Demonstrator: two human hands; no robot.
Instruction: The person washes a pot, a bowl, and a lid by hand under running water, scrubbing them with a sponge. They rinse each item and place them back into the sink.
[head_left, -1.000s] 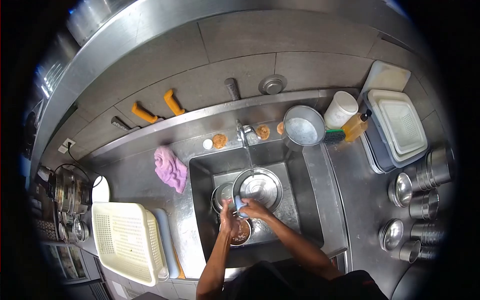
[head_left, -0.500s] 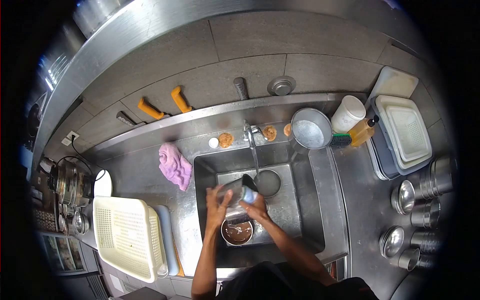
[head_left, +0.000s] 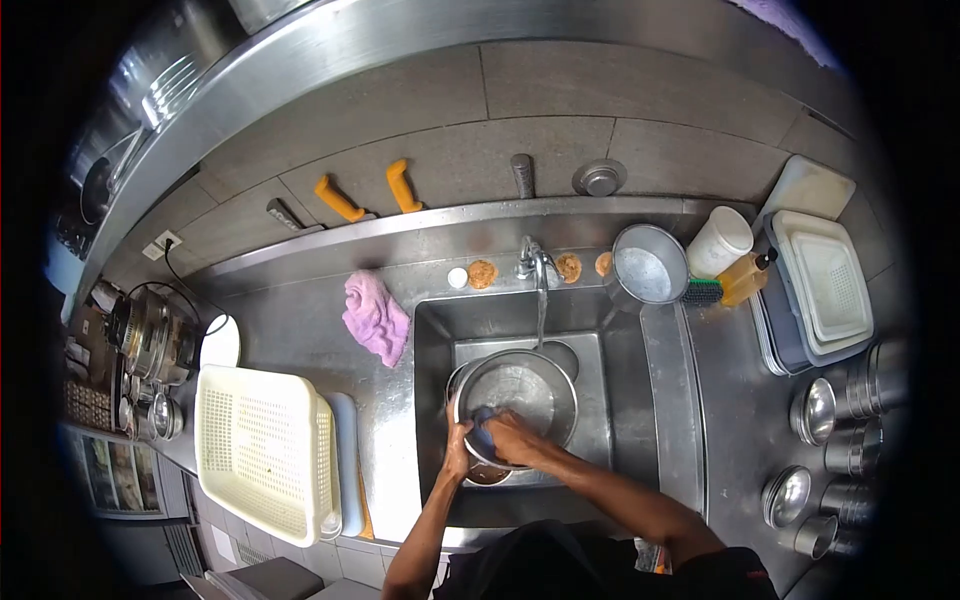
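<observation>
A round metal pot [head_left: 535, 385] is tilted over the sink [head_left: 630, 430], its open mouth facing up at me. My left hand [head_left: 457, 452] grips the pot's rim at the lower left. Inside the pot, my right hand [head_left: 512, 438] presses a blue scrubbing pad [head_left: 484, 418] against the wall near that rim; its fingers are partly hidden. Under the pot, a container with brown liquid [head_left: 488, 474] shows only in part. Water runs from the faucet [head_left: 533, 262] behind the pot, where a round metal piece [head_left: 563, 358] lies partly covered.
A pink cloth [head_left: 374, 315] and a cream basket [head_left: 255, 445] are on the left counter. Behind the sink lie brown scouring pads [head_left: 482, 274]. On the right stand another metal pot [head_left: 648, 265], a white tub [head_left: 720, 243], a soap bottle [head_left: 745, 280], a green-black brush [head_left: 702, 292] and metal bowls [head_left: 790, 495].
The pot has turned so that its open inside faces me. My right hand has moved into it with the blue pad, and my left hand has shifted to its rim. The view has shifted slightly.
</observation>
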